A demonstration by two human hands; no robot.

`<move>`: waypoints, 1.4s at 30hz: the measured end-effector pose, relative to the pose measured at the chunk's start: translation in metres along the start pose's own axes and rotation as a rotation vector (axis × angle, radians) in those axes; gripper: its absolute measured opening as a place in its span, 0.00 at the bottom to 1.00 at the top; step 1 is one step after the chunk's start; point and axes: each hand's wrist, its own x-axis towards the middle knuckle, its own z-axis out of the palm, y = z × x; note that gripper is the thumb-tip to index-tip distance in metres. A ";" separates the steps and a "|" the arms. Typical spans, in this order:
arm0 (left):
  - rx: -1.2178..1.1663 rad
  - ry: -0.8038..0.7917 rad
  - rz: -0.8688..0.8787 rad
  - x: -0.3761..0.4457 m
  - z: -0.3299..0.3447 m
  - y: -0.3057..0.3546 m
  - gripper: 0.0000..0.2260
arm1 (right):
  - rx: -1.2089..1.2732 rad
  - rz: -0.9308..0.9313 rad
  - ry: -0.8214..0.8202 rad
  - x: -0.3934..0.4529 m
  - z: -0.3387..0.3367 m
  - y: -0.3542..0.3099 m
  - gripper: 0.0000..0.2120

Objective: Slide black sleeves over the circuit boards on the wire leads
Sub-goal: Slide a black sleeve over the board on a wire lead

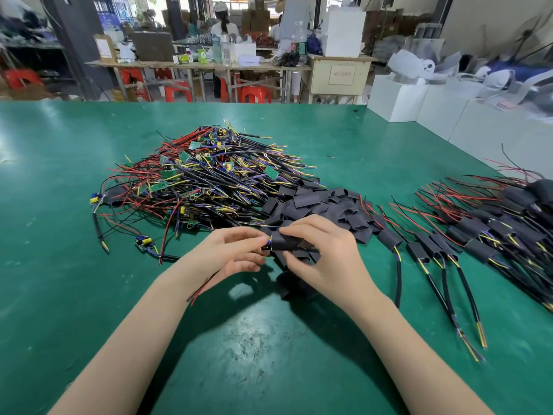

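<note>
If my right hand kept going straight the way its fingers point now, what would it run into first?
Probably the left hand: the right hand points leftward, pinching a black sleeve whose open end already meets the left fingertips. Depth is unclear.

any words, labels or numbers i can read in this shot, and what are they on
"10": all that reads on the paper sign on the cream cabinet beyond the green table; the characters after it are too blurred.
Labels on the bottles and small boxes on the far bench: print shows, too small to read.
Brown carton: its white label is blurred.
Circuit boards, black sleeve held by both hands: no readable marking.
</note>
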 end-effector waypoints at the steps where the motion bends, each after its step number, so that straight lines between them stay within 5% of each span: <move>1: 0.004 0.003 0.000 0.000 -0.001 0.000 0.08 | 0.001 0.004 -0.001 0.000 0.000 0.000 0.13; 12: 0.190 0.020 0.243 -0.002 0.004 -0.001 0.05 | -0.023 -0.011 -0.005 0.000 -0.001 0.001 0.14; 20: -0.038 -0.030 0.094 -0.003 -0.004 0.002 0.07 | -0.023 -0.054 0.050 0.003 -0.002 0.001 0.13; 35: -0.040 -0.019 0.091 -0.003 0.000 0.000 0.07 | 0.007 -0.029 0.075 0.001 0.005 -0.001 0.17; 38: -0.059 -0.002 0.126 -0.002 -0.002 0.002 0.07 | -0.101 0.117 0.076 0.000 0.004 0.000 0.22; 42: -0.049 0.042 0.174 -0.001 -0.004 0.002 0.08 | -0.368 0.180 0.032 -0.002 0.002 0.006 0.16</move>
